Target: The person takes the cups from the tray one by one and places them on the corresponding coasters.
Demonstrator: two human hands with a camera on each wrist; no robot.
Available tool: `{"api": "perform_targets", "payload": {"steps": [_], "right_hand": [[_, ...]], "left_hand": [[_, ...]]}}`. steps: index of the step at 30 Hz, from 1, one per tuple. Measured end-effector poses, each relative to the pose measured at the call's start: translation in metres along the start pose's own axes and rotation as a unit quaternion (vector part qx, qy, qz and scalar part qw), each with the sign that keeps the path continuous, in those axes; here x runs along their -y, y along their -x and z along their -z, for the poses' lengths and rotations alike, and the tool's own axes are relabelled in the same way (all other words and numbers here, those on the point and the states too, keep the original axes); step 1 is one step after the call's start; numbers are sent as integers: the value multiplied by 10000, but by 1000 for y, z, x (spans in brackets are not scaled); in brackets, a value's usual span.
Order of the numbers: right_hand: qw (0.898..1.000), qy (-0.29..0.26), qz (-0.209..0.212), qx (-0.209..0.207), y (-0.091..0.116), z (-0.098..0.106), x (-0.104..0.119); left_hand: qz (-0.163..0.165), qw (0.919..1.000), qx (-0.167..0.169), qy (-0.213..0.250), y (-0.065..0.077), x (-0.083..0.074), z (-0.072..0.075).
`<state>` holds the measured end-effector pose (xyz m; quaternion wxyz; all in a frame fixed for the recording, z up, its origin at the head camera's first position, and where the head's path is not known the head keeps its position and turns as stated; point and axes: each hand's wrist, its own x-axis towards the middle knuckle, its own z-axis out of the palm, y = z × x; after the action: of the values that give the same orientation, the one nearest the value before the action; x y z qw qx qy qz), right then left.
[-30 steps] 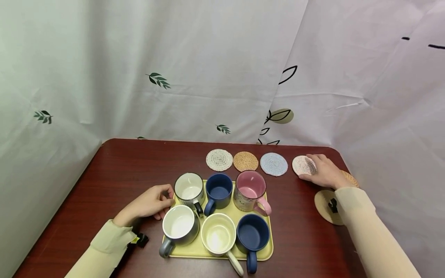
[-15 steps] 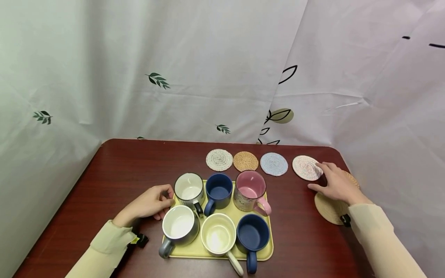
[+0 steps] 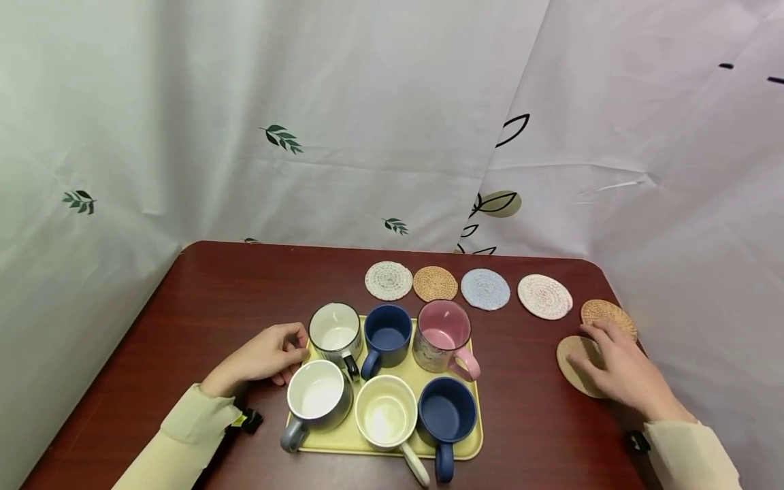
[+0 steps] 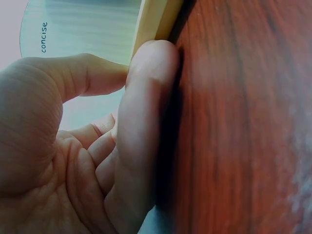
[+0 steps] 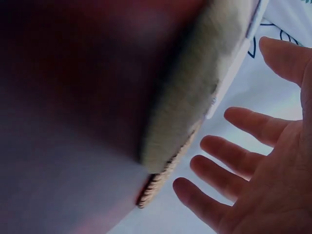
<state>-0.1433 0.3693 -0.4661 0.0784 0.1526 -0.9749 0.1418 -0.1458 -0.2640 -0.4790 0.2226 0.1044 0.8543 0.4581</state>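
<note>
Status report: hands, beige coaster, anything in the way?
Left hand pinching yellow tray edge. Right hand empty, above beige coaster, partly hiding it. Six mugs on tray.

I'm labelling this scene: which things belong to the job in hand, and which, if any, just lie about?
Probably the job:
yellow tray, pinched by the left hand
six mugs on it
plain tan coaster, nearest the right hand
five other coasters

Probably just setting:
table
leaf-print cloth
</note>
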Motion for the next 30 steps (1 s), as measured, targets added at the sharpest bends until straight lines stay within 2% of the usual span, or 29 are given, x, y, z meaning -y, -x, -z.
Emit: {"api": "perform_targets", "payload": {"steps": [5, 16, 24, 30], "right_hand": [[9999, 98, -15, -45, 15, -4, 5], [9997, 207, 13, -144, 24, -6, 8], [9997, 205, -147, -78, 19, -7, 15], [9997, 239, -89, 22, 10, -10, 25]], "left_hand": [[-17, 10000, -7, 5, 2, -1, 1], [-15, 10000, 16, 39, 1, 0, 0], [-65, 10000, 5, 46, 0, -2, 1], [-36, 9999, 11, 116, -1, -2, 0]]}}
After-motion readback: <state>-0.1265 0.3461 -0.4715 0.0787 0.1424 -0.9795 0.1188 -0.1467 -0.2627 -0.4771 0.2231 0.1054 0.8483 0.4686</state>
